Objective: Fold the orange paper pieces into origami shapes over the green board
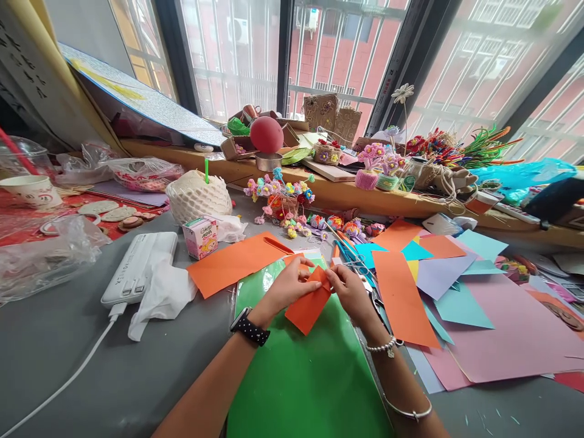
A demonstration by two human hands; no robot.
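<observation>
Between my two hands is a folded piece of orange paper (306, 311), held tilted over a glossy green folder (292, 389). My left hand (292, 285) grips its left upper side with thumb and fingers. On the upper right edge, the fingertips of my right hand (350, 289) pinch the same paper. A larger orange sheet (237, 261) lies left of the folder, and another orange strip (404, 298) lies to the right. Scissors (360, 264) rest just beyond my right hand, partly hidden.
Left stand a white power bank (141, 264) with a cable, a crumpled tissue (166, 295), a small pink box (201, 237) and a foam-netted coconut (199, 198). Coloured paper sheets (511, 328) spread right. Small craft flowers (283, 201) stand behind, below the cluttered window ledge (337, 185).
</observation>
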